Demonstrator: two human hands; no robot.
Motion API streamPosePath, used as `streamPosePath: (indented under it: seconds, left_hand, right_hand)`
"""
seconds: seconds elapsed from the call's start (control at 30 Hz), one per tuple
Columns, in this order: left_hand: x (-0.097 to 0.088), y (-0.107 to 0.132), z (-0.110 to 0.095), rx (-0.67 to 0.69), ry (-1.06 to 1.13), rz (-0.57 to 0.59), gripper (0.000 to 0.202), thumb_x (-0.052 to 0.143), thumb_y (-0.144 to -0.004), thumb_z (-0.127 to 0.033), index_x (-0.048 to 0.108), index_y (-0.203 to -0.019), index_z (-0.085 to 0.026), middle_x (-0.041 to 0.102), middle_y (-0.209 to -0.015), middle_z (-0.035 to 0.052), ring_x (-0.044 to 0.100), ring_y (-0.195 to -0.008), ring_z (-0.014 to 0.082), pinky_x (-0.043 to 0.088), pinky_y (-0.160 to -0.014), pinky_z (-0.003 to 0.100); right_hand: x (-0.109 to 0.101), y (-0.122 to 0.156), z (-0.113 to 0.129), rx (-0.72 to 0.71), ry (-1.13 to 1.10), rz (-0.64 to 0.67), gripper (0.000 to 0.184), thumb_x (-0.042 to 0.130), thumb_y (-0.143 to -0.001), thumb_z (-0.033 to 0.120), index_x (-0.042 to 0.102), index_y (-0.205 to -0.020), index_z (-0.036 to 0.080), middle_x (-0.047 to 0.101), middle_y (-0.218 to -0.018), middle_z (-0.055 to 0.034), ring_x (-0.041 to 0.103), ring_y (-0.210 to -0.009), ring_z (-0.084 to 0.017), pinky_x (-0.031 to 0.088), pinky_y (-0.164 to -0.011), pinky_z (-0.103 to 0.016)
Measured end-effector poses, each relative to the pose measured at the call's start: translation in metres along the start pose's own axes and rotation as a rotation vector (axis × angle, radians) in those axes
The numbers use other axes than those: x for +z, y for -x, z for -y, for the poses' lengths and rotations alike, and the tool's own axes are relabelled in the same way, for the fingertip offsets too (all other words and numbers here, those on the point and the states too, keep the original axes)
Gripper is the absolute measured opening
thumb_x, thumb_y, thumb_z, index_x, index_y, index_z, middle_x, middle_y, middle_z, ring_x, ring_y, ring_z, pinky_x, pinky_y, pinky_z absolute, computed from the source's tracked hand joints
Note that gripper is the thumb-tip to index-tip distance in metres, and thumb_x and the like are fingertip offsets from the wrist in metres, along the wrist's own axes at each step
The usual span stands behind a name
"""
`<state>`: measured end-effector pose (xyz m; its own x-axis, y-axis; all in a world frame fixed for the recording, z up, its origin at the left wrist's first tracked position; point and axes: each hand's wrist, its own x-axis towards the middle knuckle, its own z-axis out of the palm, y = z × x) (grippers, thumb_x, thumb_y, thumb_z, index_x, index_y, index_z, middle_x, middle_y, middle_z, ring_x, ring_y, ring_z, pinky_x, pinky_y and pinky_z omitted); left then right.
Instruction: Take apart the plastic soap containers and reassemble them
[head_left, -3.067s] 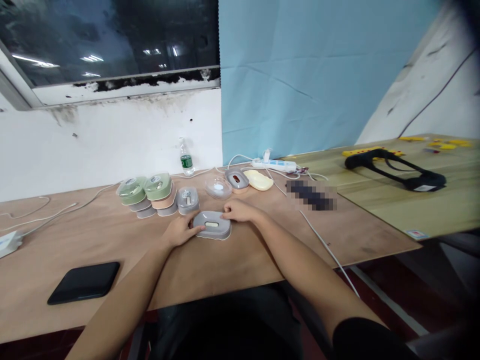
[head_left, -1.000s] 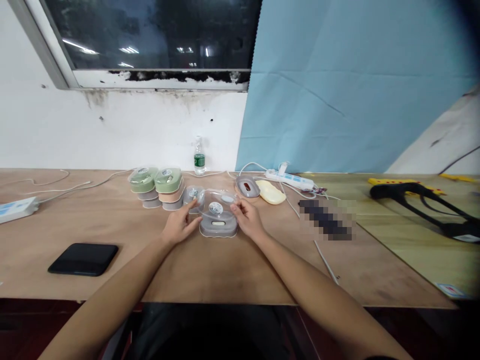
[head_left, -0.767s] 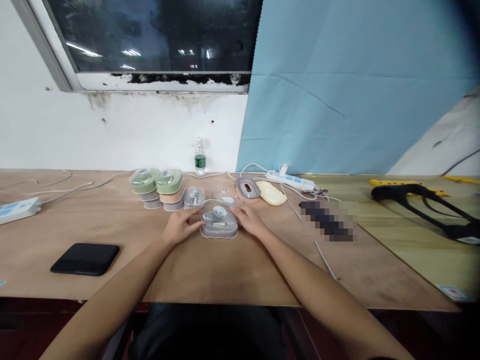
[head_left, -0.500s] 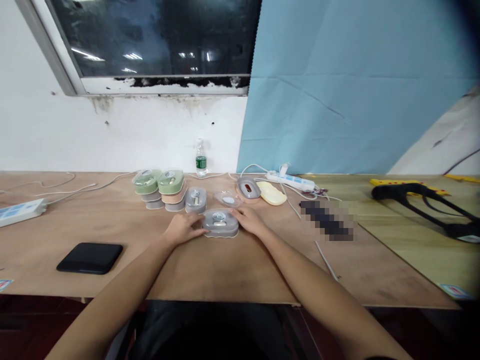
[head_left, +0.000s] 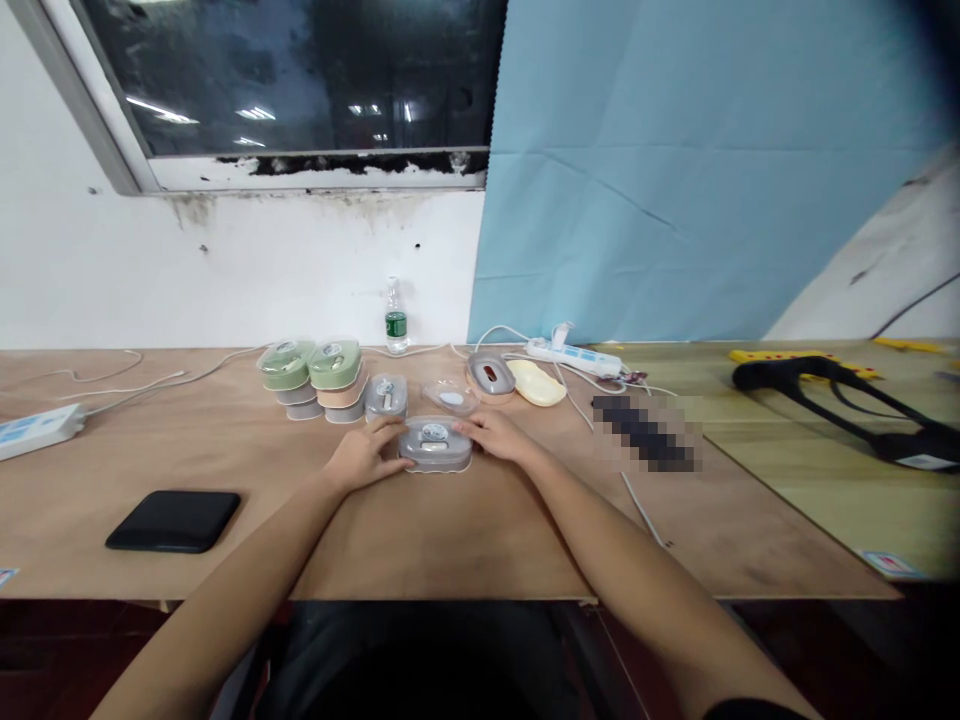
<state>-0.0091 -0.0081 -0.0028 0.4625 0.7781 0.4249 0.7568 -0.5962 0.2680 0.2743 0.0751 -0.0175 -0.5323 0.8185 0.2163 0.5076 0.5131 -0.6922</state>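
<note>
Now, lid: the clear lid (head_left: 435, 431) has just come down onto the gray soap box (head_left: 435, 452), near-center on the surface (head_left: 450, 540).
Hands: our left hand (head_left: 364, 453) and right hand (head_left: 496, 435) flank it, fingers (head_left: 390, 448) extended against its ends.

The clear lid (head_left: 435, 433) is now sitting down on the gray soap box (head_left: 435, 460), no longer being held above it, and the base is no longer uncovered as it was at first. The left hand (head_left: 364, 455) is resting against the box's left end and the right hand (head_left: 499, 435) against its right end, both lowered from around the raised lid. The view is also levelling out, with the edge of the plywood table (head_left: 480, 540) running straight across instead of tilted.
</note>
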Motion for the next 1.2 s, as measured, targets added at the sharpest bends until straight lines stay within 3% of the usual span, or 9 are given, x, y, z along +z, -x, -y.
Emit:
streamPosePath:
  seconds: [0.1,0.23,0.5,0.67,0.77,0.87,1.07,1.2]
  left_hand:
    - [0.003,0.0,0.002,-0.003,0.007,0.02,0.06,0.058,-0.081,-0.055,0.047,-0.131,-0.025,0.05,-0.138,0.0091,0.054,-0.119,0.0264,0.047,-0.097,0.042]
    - [0.006,0.001,0.006,0.009,-0.004,0.002,0.055,0.06,-0.079,-0.056,0.055,-0.124,-0.024,0.051,-0.138,0.0092,0.056,-0.117,0.0264,0.047,-0.096,0.042]
    - [0.002,-0.001,0.01,0.069,0.002,-0.02,0.052,0.062,-0.076,-0.059,0.062,-0.112,-0.021,0.063,-0.121,0.0099,0.06,-0.109,0.0249,0.048,-0.092,0.038]
    - [-0.001,-0.004,0.003,0.029,0.066,0.045,0.069,0.07,-0.069,-0.057,0.053,-0.127,-0.024,0.053,-0.13,0.0102,0.052,-0.118,0.0281,0.043,-0.099,0.04]
    - [0.0,-0.005,0.0,-0.042,0.124,0.096,0.092,0.075,-0.063,-0.056,0.036,-0.14,-0.025,0.042,-0.141,0.012,0.046,-0.124,0.0312,0.042,-0.1,0.043]
    - [0.003,-0.003,0.001,-0.078,0.146,0.113,0.107,0.076,-0.061,-0.057,0.021,-0.147,-0.023,0.041,-0.142,0.0135,0.044,-0.126,0.0324,0.039,-0.101,0.045]
    - [0.007,0.0,0.005,-0.061,0.106,0.121,0.096,0.069,-0.071,-0.051,0.019,-0.147,-0.019,0.047,-0.138,0.0159,0.047,-0.123,0.0331,0.037,-0.102,0.047]
    - [0.01,0.0,0.004,-0.045,0.146,0.096,0.094,0.071,-0.069,-0.046,0.023,-0.145,-0.02,0.048,-0.136,0.0146,0.049,-0.121,0.0321,0.039,-0.101,0.046]
  right_hand:
    - [-0.001,0.001,-0.001,0.012,0.022,0.01,0.052,0.051,-0.081,0.06,0.047,-0.052,0.017,0.042,-0.048,0.0045,0.038,-0.048,-0.009,0.023,-0.046,-0.021]
    - [0.001,0.002,0.002,-0.014,0.036,-0.047,0.052,0.049,-0.082,0.06,0.044,-0.052,0.018,0.038,-0.049,0.0052,0.037,-0.05,-0.009,0.023,-0.048,-0.022]
    - [0.002,0.002,0.011,-0.07,0.034,-0.098,0.048,0.048,-0.086,0.055,0.046,-0.055,0.018,0.044,-0.053,0.0036,0.041,-0.053,-0.01,0.026,-0.052,-0.023]
    - [0.002,0.001,0.008,-0.023,0.008,-0.053,0.047,0.053,-0.082,0.057,0.047,-0.057,0.018,0.047,-0.055,0.0037,0.041,-0.054,-0.01,0.028,-0.053,-0.023]
    - [0.002,0.0,0.005,-0.013,-0.022,-0.039,0.046,0.054,-0.081,0.057,0.048,-0.058,0.018,0.047,-0.055,0.0037,0.041,-0.054,-0.011,0.029,-0.053,-0.023]
    - [0.002,-0.001,0.003,-0.007,-0.043,-0.035,0.046,0.055,-0.08,0.058,0.047,-0.057,0.018,0.047,-0.054,0.0037,0.042,-0.054,-0.011,0.029,-0.052,-0.023]
    - [0.002,0.0,0.004,0.01,-0.065,-0.024,0.044,0.056,-0.08,0.056,0.048,-0.059,0.018,0.049,-0.057,0.0031,0.044,-0.055,-0.011,0.031,-0.053,-0.023]
    - [0.002,0.002,0.005,0.012,-0.043,-0.028,0.044,0.053,-0.082,0.056,0.047,-0.061,0.018,0.048,-0.058,0.0035,0.043,-0.057,-0.011,0.031,-0.054,-0.023]
